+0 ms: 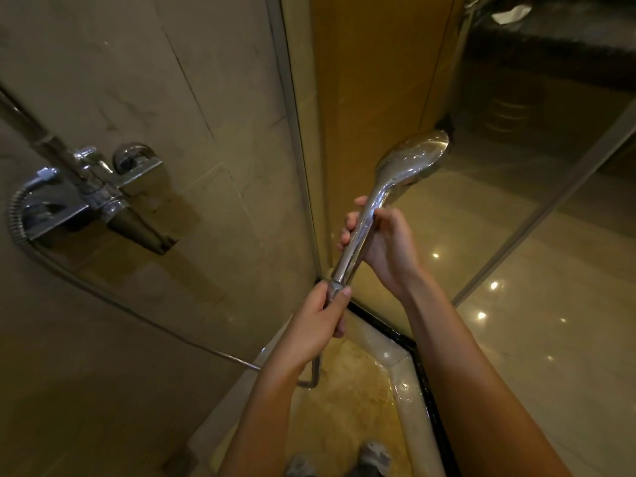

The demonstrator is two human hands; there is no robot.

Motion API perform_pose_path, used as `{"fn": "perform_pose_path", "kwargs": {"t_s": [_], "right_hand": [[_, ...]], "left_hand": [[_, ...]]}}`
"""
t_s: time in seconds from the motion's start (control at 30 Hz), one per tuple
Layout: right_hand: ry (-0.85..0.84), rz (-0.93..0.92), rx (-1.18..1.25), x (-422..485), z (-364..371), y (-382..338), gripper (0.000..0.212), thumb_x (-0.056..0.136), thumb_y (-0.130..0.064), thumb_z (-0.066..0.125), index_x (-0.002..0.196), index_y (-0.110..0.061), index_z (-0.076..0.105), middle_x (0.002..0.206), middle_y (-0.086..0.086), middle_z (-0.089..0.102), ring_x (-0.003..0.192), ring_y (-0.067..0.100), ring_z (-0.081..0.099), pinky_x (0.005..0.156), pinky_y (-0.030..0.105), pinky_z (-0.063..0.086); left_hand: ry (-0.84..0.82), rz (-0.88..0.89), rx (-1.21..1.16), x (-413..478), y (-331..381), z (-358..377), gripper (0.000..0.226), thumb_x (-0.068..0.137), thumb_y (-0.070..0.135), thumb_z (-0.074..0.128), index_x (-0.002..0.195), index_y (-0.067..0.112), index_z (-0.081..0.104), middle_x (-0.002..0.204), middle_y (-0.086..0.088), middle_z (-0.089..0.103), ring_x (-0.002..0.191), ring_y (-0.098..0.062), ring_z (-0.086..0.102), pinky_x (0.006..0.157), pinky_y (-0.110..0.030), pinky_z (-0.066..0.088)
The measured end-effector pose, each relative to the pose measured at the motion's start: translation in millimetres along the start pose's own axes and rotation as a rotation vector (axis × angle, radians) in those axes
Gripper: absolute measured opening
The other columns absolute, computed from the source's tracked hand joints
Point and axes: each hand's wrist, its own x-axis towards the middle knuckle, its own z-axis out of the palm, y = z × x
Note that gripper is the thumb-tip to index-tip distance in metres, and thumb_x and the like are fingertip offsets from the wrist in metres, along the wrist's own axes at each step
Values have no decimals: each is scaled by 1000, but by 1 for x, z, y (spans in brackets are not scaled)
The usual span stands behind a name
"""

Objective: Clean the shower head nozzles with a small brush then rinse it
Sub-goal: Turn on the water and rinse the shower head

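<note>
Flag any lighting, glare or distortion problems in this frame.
Head view: dim, warm yellow light; specular spots on the glossy floor, highlights on the chrome shower head; wide-angle lens bows the door frame; shoes at bottom edge blurred.

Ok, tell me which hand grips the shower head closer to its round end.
The right hand, curled round the middle of the chrome shower head handle. The left hand grips lower down, at the end where the hose joins.

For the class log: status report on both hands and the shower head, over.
Left grip on shower head base, by hose. Right grip round its handle. Nozzles hidden, facing away; no brush in view.
</note>
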Motion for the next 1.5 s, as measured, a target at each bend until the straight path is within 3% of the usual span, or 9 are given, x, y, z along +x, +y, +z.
{"fn": "perform_pose_path", "kwargs": {"t_s": [0.23,0.43,0.57,0.7,0.93,1.17,1.27,1.4,1.5], "right_hand": [[-78,30,-52,-1,-2,-12,15,95,-14,37,109,-9,42,82,7,55,67,19,58,71,38,54],[-76,-2,-328,-7,-2,-20,14,98,-12,44,112,-12,44,98,3,67,81,16,67,85,39,55],[-2,-30,-412,-6,2,-23,45,77,-26,65,115,-13,44,89,0,74,80,15,71,83,43,55],[105,-125,-542,-6,7,-20,43,65,-38,73,97,-21,51,81,2,71,80,18,70,87,46,55],[70,-152,-440,-2,13,-16,28,86,-13,65,105,-7,45,81,6,60,69,13,65,69,27,57],[52,-119,-455,-5,9,-17,30,88,-16,64,109,-7,45,84,7,57,67,11,64,66,25,56],[-2,-54,-556,-7,7,-25,33,89,-18,64,113,-7,44,85,6,61,71,10,66,67,24,55],[-209,119,-667,-9,-3,-44,47,78,-19,70,117,-12,44,89,0,69,93,18,67,87,39,50],[-320,141,-729,-12,-7,-58,42,85,-4,64,122,-6,44,100,3,70,99,16,68,88,31,54]], "left_hand": [[-134,17,-124,-3,2,-12,21,99,19,38,93,14,57,70,6,56,67,-7,57,70,-26,51],[-19,84,-147,3,-3,-13,10,92,7,52,84,9,59,73,-1,68,63,-6,62,64,-22,52],[135,115,-127,5,-3,-10,11,82,5,66,80,10,57,70,-3,68,64,-10,64,59,-20,51],[211,165,-73,7,-3,-7,22,80,9,69,77,16,49,74,-11,68,66,-14,65,56,-18,47],[35,112,-99,4,5,-9,25,87,5,60,79,19,40,66,-3,67,54,-11,60,52,-19,46],[-142,13,-139,-3,10,-24,13,92,6,51,91,11,63,86,-2,72,77,-9,67,76,-21,53],[-118,30,-131,-4,9,-25,13,90,6,53,92,9,66,88,-3,74,79,-10,68,78,-24,53],[-68,47,-119,-7,5,-21,14,88,4,56,88,13,66,85,-2,74,78,-12,68,77,-25,54],[-47,60,-116,-9,4,-18,13,87,3,58,86,13,66,85,-2,74,78,-12,69,76,-25,54]]}}
